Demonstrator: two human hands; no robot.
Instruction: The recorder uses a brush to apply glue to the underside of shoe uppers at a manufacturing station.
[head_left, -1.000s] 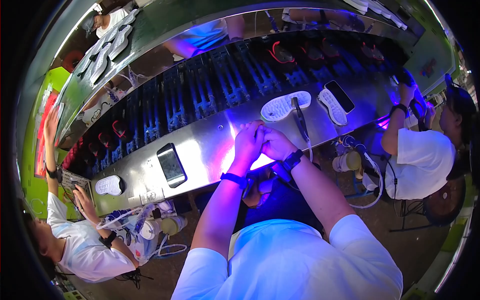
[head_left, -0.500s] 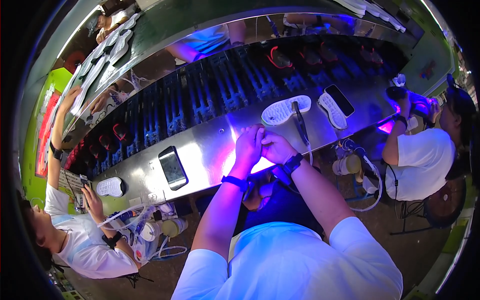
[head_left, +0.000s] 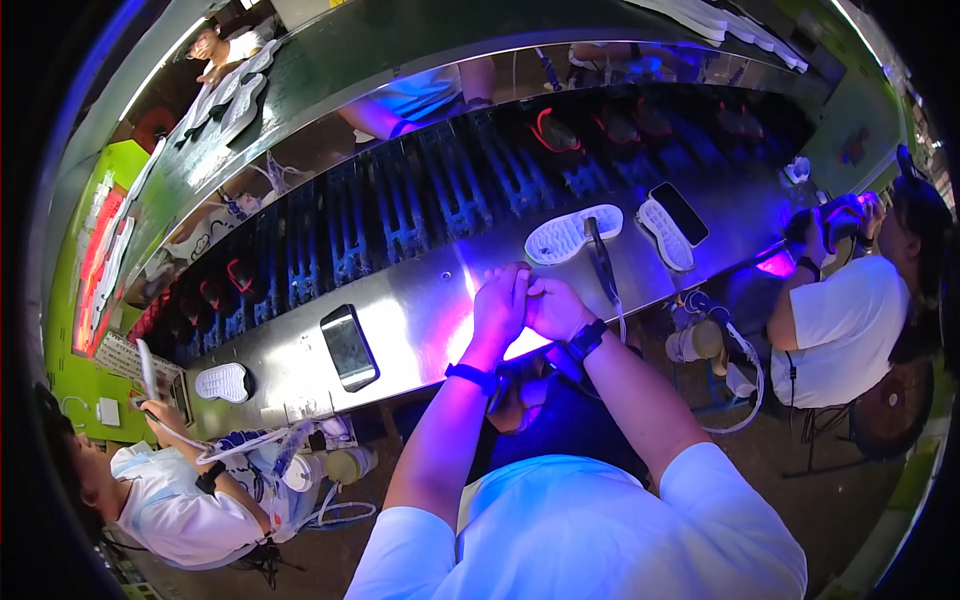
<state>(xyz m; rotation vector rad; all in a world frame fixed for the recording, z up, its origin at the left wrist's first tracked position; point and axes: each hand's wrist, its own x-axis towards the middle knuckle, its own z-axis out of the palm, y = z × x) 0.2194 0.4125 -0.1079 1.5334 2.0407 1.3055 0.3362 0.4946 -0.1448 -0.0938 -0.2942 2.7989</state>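
Note:
My left hand (head_left: 500,308) and my right hand (head_left: 554,308) are brought together over the near edge of a shiny metal worktable (head_left: 415,310). Their fingers are curled in and press against each other; I see nothing held in them. Just beyond my right hand lies a white shoe sole (head_left: 560,238), with a dark-handled tool (head_left: 603,262) resting across it and a pale tube trailing off the edge. Further right are a second white sole (head_left: 664,235) and a black phone (head_left: 679,212). Another phone (head_left: 350,347) lies to the left of my hands.
Behind the worktable runs a dark conveyor with blue racks (head_left: 400,190), some bearing dark red-edged shoe parts (head_left: 553,130). A co-worker at left holds a white sole (head_left: 148,370) near another sole (head_left: 222,382); one at right handles a dark shoe (head_left: 838,222). White containers (head_left: 694,340) hang below the edge.
The co-worker at left has brought an arm down from the upper shelf and now holds a white sole. My hands stay together, shifted only slightly. The right co-worker's hands have moved a little.

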